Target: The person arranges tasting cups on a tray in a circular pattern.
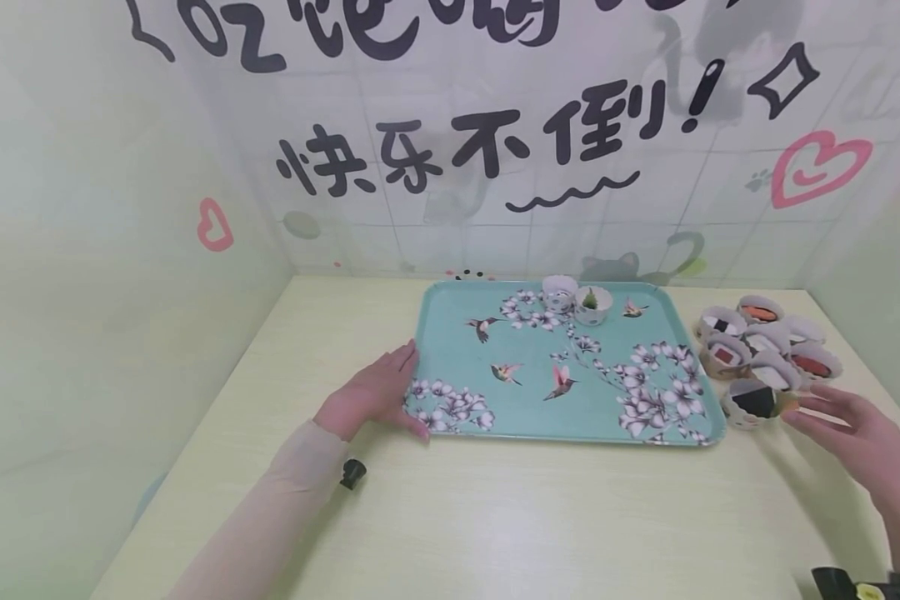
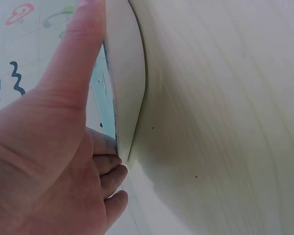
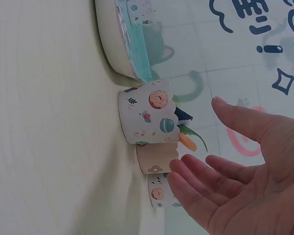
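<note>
Head view: left hand rests unclenched against the tray; right hand, empty, hovers by the cup beside the tray's front right corner, where a careless finger nudge could topple it.

The left hand lay with thumb spread wide from the fingers; the right hand showed fingers and thumb parted
</note>
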A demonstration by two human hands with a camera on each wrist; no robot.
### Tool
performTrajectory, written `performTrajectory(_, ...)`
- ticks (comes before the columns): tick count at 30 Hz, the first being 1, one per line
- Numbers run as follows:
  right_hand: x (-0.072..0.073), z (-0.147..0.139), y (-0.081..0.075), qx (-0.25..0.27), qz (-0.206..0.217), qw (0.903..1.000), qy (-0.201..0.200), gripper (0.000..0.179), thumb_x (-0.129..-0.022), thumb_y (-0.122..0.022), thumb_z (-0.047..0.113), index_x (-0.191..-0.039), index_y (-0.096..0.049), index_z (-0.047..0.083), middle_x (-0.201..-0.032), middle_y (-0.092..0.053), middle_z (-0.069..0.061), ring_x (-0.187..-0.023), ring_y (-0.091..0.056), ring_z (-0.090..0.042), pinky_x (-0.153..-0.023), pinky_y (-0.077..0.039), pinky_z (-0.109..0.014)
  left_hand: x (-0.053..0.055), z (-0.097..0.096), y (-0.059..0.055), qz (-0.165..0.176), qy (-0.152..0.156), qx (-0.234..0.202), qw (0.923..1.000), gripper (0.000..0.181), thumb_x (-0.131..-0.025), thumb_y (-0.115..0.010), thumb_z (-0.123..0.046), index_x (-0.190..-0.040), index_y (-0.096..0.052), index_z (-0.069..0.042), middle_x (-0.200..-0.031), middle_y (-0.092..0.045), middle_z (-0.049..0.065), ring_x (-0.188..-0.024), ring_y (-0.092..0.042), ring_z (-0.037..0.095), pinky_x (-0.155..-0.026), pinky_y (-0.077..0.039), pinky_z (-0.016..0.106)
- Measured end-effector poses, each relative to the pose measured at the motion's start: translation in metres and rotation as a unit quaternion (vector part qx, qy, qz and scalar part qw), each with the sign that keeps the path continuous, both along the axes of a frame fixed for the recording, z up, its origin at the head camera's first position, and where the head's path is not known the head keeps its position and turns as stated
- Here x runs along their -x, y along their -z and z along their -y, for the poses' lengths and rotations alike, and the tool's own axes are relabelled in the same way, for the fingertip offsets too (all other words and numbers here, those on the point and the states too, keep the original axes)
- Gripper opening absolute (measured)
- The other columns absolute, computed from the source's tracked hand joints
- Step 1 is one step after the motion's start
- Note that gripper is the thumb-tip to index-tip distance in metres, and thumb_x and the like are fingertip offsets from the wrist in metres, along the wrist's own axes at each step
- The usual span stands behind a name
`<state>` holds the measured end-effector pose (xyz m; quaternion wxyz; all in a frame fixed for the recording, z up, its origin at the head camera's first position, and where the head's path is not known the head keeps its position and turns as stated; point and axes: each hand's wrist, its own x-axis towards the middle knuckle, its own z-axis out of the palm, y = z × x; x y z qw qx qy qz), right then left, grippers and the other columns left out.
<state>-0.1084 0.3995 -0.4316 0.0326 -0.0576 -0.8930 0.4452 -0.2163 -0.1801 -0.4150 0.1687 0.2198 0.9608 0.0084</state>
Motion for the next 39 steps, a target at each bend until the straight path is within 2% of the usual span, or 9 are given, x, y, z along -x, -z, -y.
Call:
performTrajectory(6,0.003,0.001,0.004,-0.011,0.023,0.9996,-0.007,0.064,-0.096,-0.067,0.027,-0.152,-0.038,0.014,-0.094,-0.036,0.050,-0.083,-0.039,0.033,-0.062,-0.038,-0.002,0.001,0.001,0.000,0.001,0.000,0.000,1.0000,0.141,-0.062,-0.078,-0.074,-0.157,-0.011,0.006,-0.167,-0.007,0.024,-0.156,-0.012,0.037,-0.130,-0.016,0.045)
performTrajectory(10,0.006,0.003,0.006,-0.020,0.030,0.9993,-0.010,0.078,-0.096,-0.067,0.027,-0.151,-0.026,-0.009,-0.098,-0.036,0.046,-0.083,-0.036,0.034,-0.064,-0.038,-0.001,0.001,0.001,0.002,0.000,0.002,0.002,1.0000,0.140,-0.063,-0.077,-0.074,-0.157,-0.011,0.006,-0.167,-0.007,0.024,-0.156,-0.011,0.037,-0.130,-0.016,0.045)
performTrajectory(14,0.010,0.007,0.004,-0.036,0.047,0.9981,-0.013,0.081,-0.096,-0.067,0.028,-0.149,-0.022,-0.015,-0.124,-0.059,-0.003,-0.082,-0.032,0.033,-0.064,-0.038,0.000,0.001,0.001,0.003,0.002,0.001,0.002,1.0000,0.141,-0.063,-0.078,-0.074,-0.157,-0.011,0.006,-0.167,-0.007,0.024,-0.156,-0.011,0.036,-0.130,-0.015,0.045)
performTrajectory(17,0.014,0.011,0.001,-0.049,0.071,0.9962,-0.013,0.086,-0.097,-0.065,0.032,-0.150,-0.016,-0.016,-0.141,-0.036,-0.041,-0.098,-0.049,0.012,-0.064,-0.037,0.001,0.000,0.001,0.002,0.002,-0.001,0.000,1.0000,0.141,-0.062,-0.078,-0.074,-0.157,-0.011,0.006,-0.167,-0.007,0.024,-0.156,-0.011,0.037,-0.130,-0.015,0.045)
performTrajectory(20,0.018,0.014,-0.001,-0.061,0.090,0.9940,-0.012,0.092,-0.097,-0.064,0.036,-0.151,-0.010,-0.016,-0.143,-0.030,-0.045,-0.119,-0.050,-0.024,-0.065,-0.039,-0.005,0.000,0.000,0.001,0.000,-0.002,-0.001,1.0000,0.141,-0.062,-0.077,-0.074,-0.157,-0.012,0.006,-0.167,-0.007,0.024,-0.156,-0.012,0.037,-0.130,-0.016,0.045)
performTrajectory(21,0.019,0.015,-0.001,-0.066,0.090,0.9937,-0.009,0.092,-0.097,-0.065,0.036,-0.151,-0.011,-0.016,-0.140,-0.034,-0.043,-0.116,-0.051,-0.027,-0.064,-0.039,-0.007,0.000,0.000,0.001,0.000,-0.001,0.000,1.0000,0.141,-0.062,-0.077,-0.074,-0.157,-0.012,0.006,-0.167,-0.007,0.024,-0.156,-0.012,0.037,-0.130,-0.016,0.045)
performTrajectory(26,0.023,0.017,0.002,-0.071,0.089,0.9932,-0.021,0.093,-0.095,-0.067,0.035,-0.148,-0.011,-0.019,-0.129,-0.042,-0.042,-0.095,-0.049,-0.002,-0.061,-0.036,-0.009,0.000,0.000,0.001,-0.002,0.000,0.006,1.0000,0.140,-0.062,-0.077,-0.075,-0.157,-0.012,0.006,-0.167,-0.007,0.024,-0.155,-0.012,0.037,-0.130,-0.016,0.046)
performTrajectory(32,0.027,0.019,0.006,-0.069,0.086,0.9935,-0.029,0.093,-0.094,-0.068,0.033,-0.146,-0.012,-0.020,-0.138,-0.029,-0.046,-0.116,-0.041,-0.053,-0.061,-0.034,-0.009,0.002,0.000,0.002,0.000,-0.002,0.008,1.0000,0.141,-0.062,-0.077,-0.075,-0.157,-0.011,0.005,-0.167,-0.006,0.023,-0.156,-0.011,0.037,-0.130,-0.015,0.045)
performTrajectory(39,0.028,0.023,0.003,-0.093,0.076,0.9926,-0.019,0.086,-0.093,-0.070,0.032,-0.141,-0.020,-0.019,-0.133,-0.031,-0.046,-0.115,-0.039,-0.061,-0.060,-0.035,-0.011,0.000,0.000,0.000,-0.003,-0.002,0.001,1.0000,0.141,-0.061,-0.078,-0.074,-0.157,-0.012,0.006,-0.167,-0.008,0.023,-0.155,-0.013,0.037,-0.129,-0.017,0.045)
